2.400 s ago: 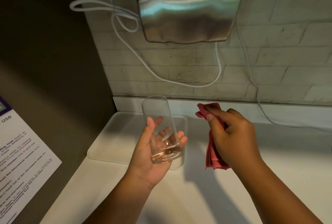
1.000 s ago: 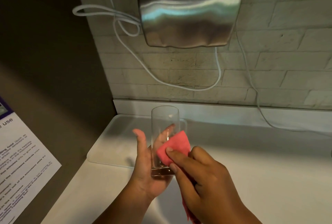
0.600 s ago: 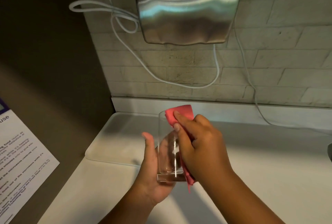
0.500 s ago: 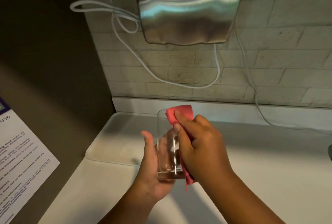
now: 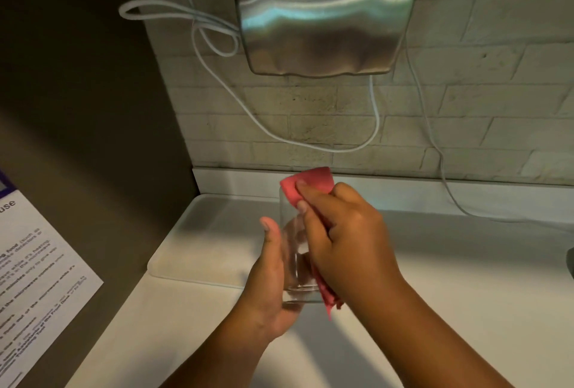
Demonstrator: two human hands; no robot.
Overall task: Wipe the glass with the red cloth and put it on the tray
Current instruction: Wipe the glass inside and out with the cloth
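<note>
At nine o'clock a printed notice (image 5: pixel 34 279) hangs on the dark side wall. Toward ten o'clock of the hands the white tray (image 5: pixel 198 241) lies flat on the white counter (image 5: pixel 466 279), tucked into the back corner against the wall.

Just left of centre the left hand (image 5: pixel 270 288) cups the glass (image 5: pixel 295 251) from below, thumb upright along its left side, fingers curled behind it. The glass stands nearly upright, held above the counter at the tray's right edge, not resting on the tray.

At three o'clock of the glass the right hand (image 5: pixel 344 241) grips the red cloth (image 5: pixel 307 182), fingers pressing it against the glass near the rim; a tail of cloth hangs down by the base.

Compared with half a second ago the pose is nearly the same, the cloth already at the rim; a second ago it sat low on the glass.

At twelve o'clock a steel hand dryer (image 5: pixel 323 11) is mounted on the brick wall, with white cables (image 5: pixel 217 45) looping beneath.
</note>
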